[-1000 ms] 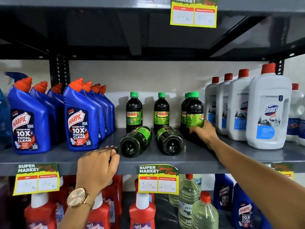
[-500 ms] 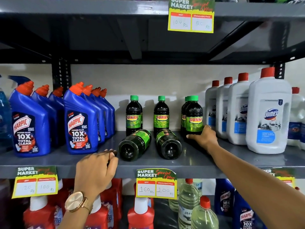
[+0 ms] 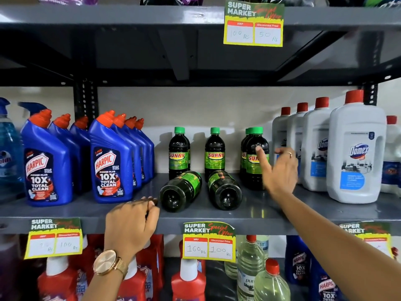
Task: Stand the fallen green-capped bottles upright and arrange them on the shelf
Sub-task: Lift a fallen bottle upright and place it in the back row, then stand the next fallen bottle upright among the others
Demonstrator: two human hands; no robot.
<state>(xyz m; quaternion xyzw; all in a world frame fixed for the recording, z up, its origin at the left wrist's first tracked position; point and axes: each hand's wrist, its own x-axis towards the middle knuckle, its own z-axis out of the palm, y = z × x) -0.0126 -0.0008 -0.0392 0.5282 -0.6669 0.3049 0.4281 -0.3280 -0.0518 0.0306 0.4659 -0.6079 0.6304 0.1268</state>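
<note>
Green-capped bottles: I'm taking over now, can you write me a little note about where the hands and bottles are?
Left hand: resting on the shelf edge, curled, holding no bottle.
Right hand: open, fingers spread beside the right standing bottle, no grip on it.
Done: several bottles stand at the back.
Left: two fallen bottles, left one and right one, lie with bases toward you. Stand both up and line them with the rest.

Looking like a supermarket aisle: grey metal shelf (image 3: 271, 216) rack holding rows of cleaning products, blue Harpic bottles (image 3: 108, 166), white Domex bottles (image 3: 355, 157), with yellow "Super Market Special Offer" price tags (image 3: 209, 242) hanging off shelf edges showing MRP and discounted price
</note>
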